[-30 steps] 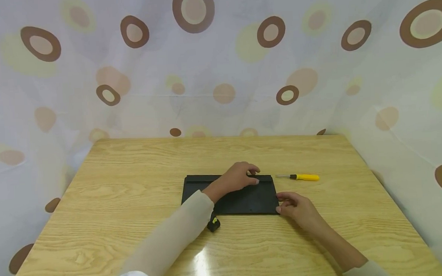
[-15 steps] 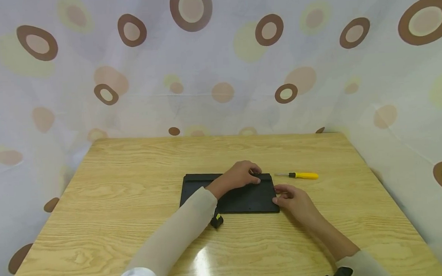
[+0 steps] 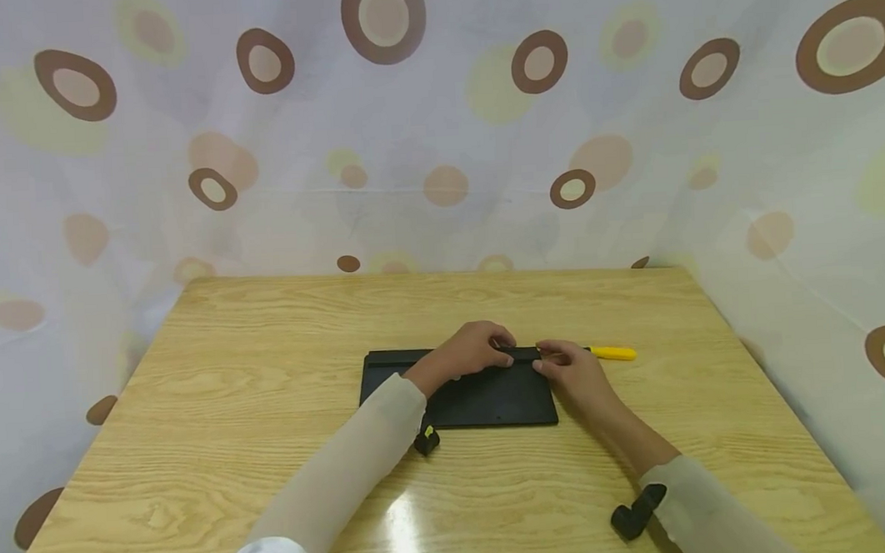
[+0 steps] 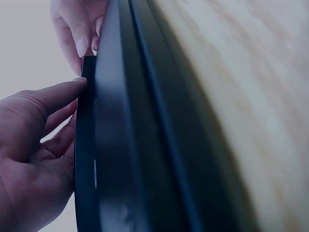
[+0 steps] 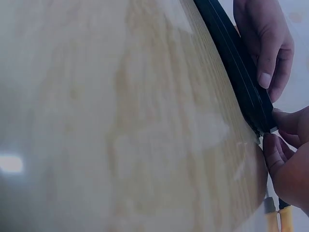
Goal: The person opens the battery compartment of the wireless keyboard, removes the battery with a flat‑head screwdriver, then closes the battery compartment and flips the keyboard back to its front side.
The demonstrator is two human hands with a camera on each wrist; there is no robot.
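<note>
A flat black rectangular panel [image 3: 494,403] lies on the table, with a raised strip [image 3: 402,358] along its far edge. My left hand [image 3: 465,355] reaches across it and grips this strip, thumb on the near side and fingers behind. In the left wrist view the left thumb presses the strip's edge. At the strip's right end, my right hand [image 3: 579,378] pinches the corner between thumb and fingers; in the right wrist view its fingertips [image 5: 271,140] meet right at that end. A yellow-handled screwdriver [image 3: 613,353] lies just beyond the right hand, its shaft mostly hidden by the fingers.
The wooden table [image 3: 280,335] runs back to a wall covering [image 3: 435,126] printed with brown rings. A small black wrist camera [image 3: 426,440] shows beside the left sleeve, and another black camera [image 3: 638,513] on the right sleeve.
My right hand has moved up along the panel's right edge, from its near corner to the far end of the strip. The left hand keeps its grip with little shift.
</note>
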